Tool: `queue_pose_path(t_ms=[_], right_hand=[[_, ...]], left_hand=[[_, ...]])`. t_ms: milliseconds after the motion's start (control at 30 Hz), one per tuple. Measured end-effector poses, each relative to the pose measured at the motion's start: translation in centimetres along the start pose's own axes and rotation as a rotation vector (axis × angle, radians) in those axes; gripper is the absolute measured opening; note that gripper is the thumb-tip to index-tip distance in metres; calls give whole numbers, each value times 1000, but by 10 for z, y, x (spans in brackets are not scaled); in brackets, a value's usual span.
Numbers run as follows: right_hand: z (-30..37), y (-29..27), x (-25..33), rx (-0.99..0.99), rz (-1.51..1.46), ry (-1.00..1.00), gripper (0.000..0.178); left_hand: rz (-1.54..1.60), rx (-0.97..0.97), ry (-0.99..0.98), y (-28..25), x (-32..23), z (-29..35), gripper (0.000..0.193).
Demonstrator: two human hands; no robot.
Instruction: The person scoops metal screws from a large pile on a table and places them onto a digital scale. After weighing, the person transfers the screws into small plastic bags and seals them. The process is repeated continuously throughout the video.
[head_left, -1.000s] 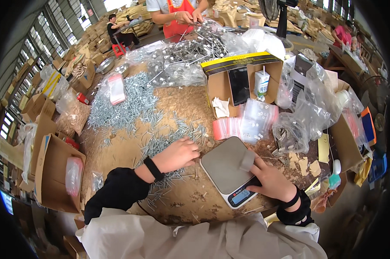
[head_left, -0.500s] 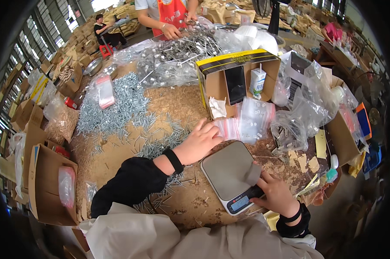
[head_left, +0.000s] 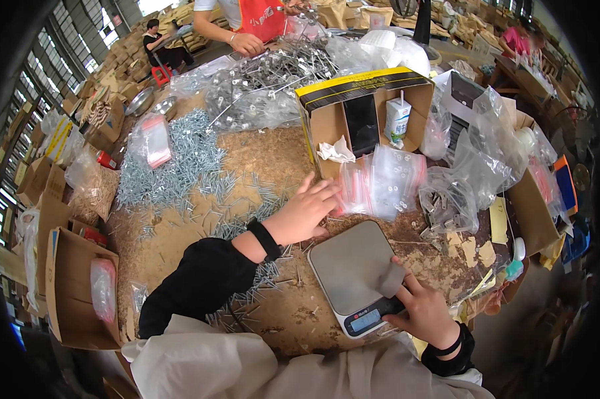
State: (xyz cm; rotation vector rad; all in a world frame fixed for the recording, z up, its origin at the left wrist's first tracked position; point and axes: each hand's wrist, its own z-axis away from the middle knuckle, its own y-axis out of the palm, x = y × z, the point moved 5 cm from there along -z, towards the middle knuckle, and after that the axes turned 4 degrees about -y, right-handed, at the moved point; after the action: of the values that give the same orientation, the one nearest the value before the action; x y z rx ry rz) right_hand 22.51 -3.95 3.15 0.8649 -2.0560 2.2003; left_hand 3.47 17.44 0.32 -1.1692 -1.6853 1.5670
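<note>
My left hand (head_left: pixel 301 211) lies palm down with its fingers stretched out. Its fingertips touch the edge of a stack of clear zip bags with red strips (head_left: pixel 354 189). More clear bags holding small white marks or pieces (head_left: pixel 396 178) lie against that stack. My right hand (head_left: pixel 427 307) rests at the near right corner of a digital scale (head_left: pixel 353 266), fingers apart and thumb by its display panel. A small grey curved piece (head_left: pixel 391 280) sits against those fingers over the metal pan; what it is, and whether it is gripped, I cannot make out.
Loose screws (head_left: pixel 173 159) heap at the left. Behind them lies a pile of metal rods and fittings (head_left: pixel 273 80), where a co-worker in a red apron (head_left: pixel 261 18) works. An open carton (head_left: pixel 406 126) holds a drink carton (head_left: pixel 397 121). Another cardboard box (head_left: pixel 80 286) stands left.
My left hand's fingers have shifted slightly at the bag stack, which looks more bunched. My right hand stays at the scale. The co-worker's hand and body have moved a little left.
</note>
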Motion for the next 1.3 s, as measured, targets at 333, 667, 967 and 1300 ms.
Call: queue_pose_path(t_ms=[333, 667, 967, 1300], right_hand=[[-1, -1, -4, -36, -18, -19, 77], [0, -4, -5, -3, -44, -32, 58], [1, -5, -4, -36, -44, -41, 52], [1, -7, -9, -93, -11, -80, 52]], left_hand=[[-245, -69, 84, 1, -16, 0, 19], [-508, 198, -450, -61, 17, 66, 25], [24, 7, -235, -19, 38, 26, 55], [90, 216, -226, -3, 51, 11, 38]])
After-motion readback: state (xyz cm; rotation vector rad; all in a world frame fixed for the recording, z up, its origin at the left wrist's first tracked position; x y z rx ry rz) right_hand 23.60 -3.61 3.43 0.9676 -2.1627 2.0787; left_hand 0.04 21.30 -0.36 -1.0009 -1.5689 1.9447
